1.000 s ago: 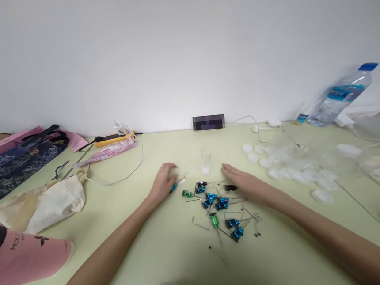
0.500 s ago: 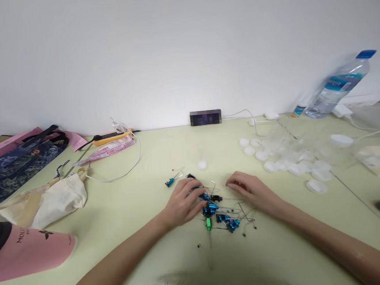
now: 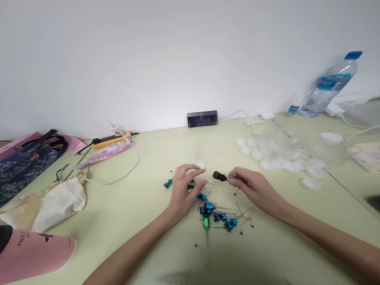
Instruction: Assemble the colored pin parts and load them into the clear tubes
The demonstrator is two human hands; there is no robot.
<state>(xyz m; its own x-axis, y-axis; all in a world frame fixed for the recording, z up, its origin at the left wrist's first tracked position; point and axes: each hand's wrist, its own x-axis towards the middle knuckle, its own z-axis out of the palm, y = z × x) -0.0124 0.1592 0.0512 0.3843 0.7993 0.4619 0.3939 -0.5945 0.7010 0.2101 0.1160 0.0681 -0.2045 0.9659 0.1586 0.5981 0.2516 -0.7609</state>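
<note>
A black piece (image 3: 219,176) has risen, pinched in the right grip (image 3: 254,186) — left grip (image 3: 182,192) wide, near a clear, white-bottomed container (image 3: 201,164).

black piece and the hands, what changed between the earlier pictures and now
The right hand has taken hold of a black piece by its thin end; earlier that hand held nothing visible. The left hand has moved right, away from the lone blue piece, to the pile's left side, its thumb and fingers apart. The pink cup and water bottle stayed put.
</note>
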